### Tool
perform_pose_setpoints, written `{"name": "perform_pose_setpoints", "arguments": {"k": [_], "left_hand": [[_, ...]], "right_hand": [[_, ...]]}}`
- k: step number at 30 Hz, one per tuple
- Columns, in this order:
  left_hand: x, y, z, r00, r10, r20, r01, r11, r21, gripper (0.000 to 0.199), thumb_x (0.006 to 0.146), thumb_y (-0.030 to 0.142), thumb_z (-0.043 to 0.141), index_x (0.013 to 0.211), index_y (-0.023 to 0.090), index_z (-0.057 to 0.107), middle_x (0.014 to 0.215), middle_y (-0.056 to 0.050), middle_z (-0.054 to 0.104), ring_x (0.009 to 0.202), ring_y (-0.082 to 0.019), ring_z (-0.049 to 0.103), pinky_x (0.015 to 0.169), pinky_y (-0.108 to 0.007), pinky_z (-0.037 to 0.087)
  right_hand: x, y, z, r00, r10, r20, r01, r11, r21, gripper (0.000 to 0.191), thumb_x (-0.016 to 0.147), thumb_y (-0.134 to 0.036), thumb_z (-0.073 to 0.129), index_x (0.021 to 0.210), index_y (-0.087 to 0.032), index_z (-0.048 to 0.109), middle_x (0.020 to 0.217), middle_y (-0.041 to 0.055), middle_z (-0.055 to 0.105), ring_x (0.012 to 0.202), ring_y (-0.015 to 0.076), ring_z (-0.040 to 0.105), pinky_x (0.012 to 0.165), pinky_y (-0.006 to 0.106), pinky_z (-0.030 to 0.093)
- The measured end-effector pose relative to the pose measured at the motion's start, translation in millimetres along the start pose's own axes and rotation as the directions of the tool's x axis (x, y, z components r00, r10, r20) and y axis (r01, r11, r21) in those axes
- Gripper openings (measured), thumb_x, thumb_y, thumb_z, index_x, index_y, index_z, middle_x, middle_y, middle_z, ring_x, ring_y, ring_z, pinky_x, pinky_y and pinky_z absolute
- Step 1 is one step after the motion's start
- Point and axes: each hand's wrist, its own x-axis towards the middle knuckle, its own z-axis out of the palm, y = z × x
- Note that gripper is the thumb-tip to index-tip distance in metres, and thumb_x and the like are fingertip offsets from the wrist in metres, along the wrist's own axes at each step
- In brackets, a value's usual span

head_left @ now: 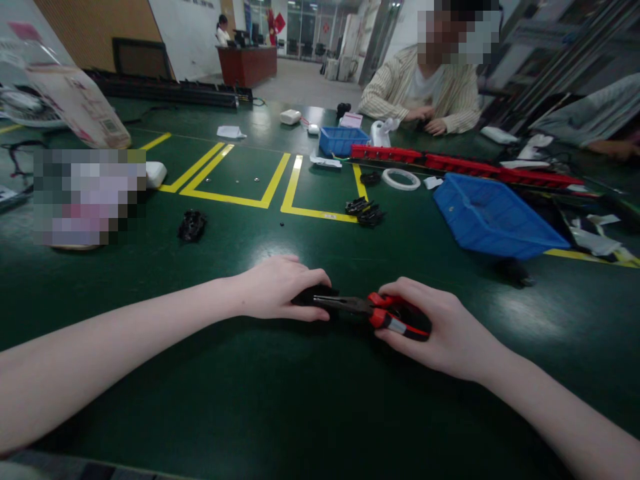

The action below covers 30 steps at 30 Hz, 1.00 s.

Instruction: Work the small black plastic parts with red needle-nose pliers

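Low over the green table [225, 400], my left hand [283, 288] pinches a small black part [313, 294] between thumb and fingers. My right hand [430, 320] is wrapped round the red and black handles of a pair of long-nose pliers [350, 305]. The pliers point left, and their tips lie at the black part beside my left fingertips. Whether the jaws grip the part cannot be made out. A black plastic piece [193, 226] lies beyond my left hand, and more black pieces [365, 211] lie beyond the pliers.
To the right stands a blue bin [500, 217], with a smaller blue bin [343, 141] farther back. A roll of white tape [401, 179] lies near a long red strip [465, 167]. At the left are a bottle [80, 107] and a blurred-out object. A person [423, 93] sits across the table.
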Motion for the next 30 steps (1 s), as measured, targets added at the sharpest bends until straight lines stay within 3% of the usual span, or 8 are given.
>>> {"name": "perform_pose_setpoints", "arguments": {"k": [14,22,30], "left_hand": [[1,-2,0.3,1.0,-0.007,-0.014,0.007,0.999,0.038,0.042,0.089,0.055,0.059,0.113,0.021,0.056,0.089,-0.002,0.07,0.074,-0.02,0.06,0.067,-0.028,0.039],[2,1,-0.3,1.0,0.028,0.008,-0.029,0.999,0.03,0.041,0.09,0.054,0.059,0.113,0.02,0.056,0.089,-0.001,0.07,0.072,-0.018,0.06,0.069,-0.029,0.039],[1,0,0.2,0.999,0.043,0.009,-0.043,0.999,0.025,0.042,0.089,0.054,0.059,0.113,0.02,0.056,0.088,-0.001,0.069,0.073,-0.018,0.059,0.07,-0.029,0.039]], "right_hand": [[-3,-5,13,0.998,-0.006,-0.064,0.003,0.999,-0.033,0.03,0.084,-0.036,0.062,0.11,-0.021,0.057,0.095,0.0049,0.064,0.078,0.0175,0.064,0.065,0.029,0.051],[0,6,1,0.998,-0.063,0.011,0.063,0.995,-0.072,0.034,0.082,-0.037,0.066,0.111,-0.021,0.057,0.097,0.0045,0.064,0.077,0.0164,0.063,0.065,0.029,0.051],[0,2,10,0.999,-0.047,-0.016,0.046,0.998,-0.031,0.034,0.081,-0.037,0.066,0.11,-0.022,0.057,0.101,0.0051,0.064,0.083,0.0181,0.064,0.069,0.032,0.053]]}}
